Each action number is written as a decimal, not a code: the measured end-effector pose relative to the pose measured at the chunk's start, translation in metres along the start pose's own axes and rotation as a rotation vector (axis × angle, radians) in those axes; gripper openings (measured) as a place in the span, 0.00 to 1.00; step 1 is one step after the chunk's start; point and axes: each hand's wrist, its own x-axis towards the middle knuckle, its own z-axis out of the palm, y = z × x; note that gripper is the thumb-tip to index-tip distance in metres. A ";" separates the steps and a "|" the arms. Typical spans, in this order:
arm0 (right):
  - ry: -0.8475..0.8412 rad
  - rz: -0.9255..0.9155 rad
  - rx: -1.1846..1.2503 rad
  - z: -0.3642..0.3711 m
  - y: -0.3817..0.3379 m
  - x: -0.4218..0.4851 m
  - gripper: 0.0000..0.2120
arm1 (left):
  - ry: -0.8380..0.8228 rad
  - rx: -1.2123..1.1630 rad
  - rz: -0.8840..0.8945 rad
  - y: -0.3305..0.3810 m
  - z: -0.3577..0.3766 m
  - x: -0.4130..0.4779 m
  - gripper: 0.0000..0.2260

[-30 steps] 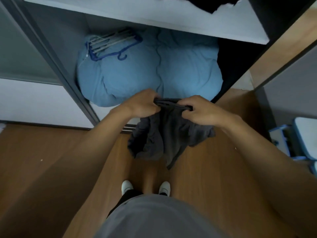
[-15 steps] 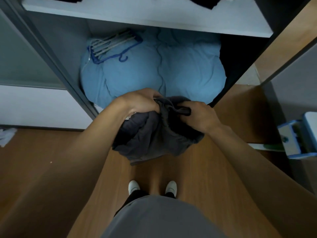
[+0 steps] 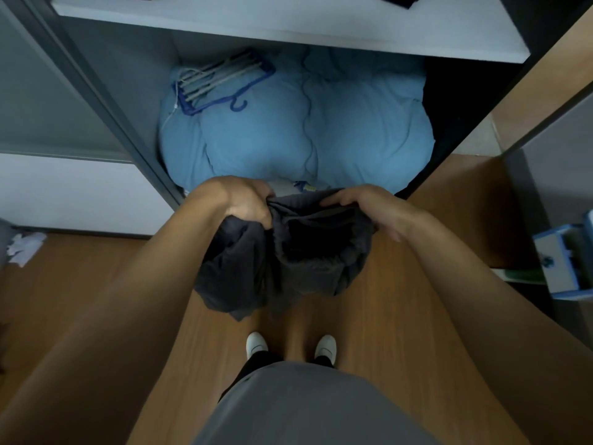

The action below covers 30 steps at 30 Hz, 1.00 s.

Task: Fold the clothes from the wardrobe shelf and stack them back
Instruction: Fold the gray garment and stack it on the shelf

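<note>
One garment: dark grey, bunched, held in the air just in front of the blue bedding; its top edge runs side to side and the rest hangs below.
Two hands: left hand clenches the edge's left end, right hand grasps its right end, both equally near.
Shelf: one white board above the bedding.
Hangers: one bundle lying on the bedding's left part.

floor: wood | wardrobe: grey, open | light: seemingly dim
</note>
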 end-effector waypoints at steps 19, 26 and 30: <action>0.409 0.003 -1.116 0.008 0.034 0.023 0.29 | -0.088 -0.252 0.023 0.005 0.015 0.011 0.06; 0.227 -0.186 -0.522 -0.002 0.027 0.017 0.14 | 0.011 -0.706 -0.089 0.003 0.032 0.020 0.09; -0.016 -0.086 -0.692 -0.009 0.032 0.014 0.22 | 0.060 -0.913 -0.232 -0.001 0.040 0.028 0.06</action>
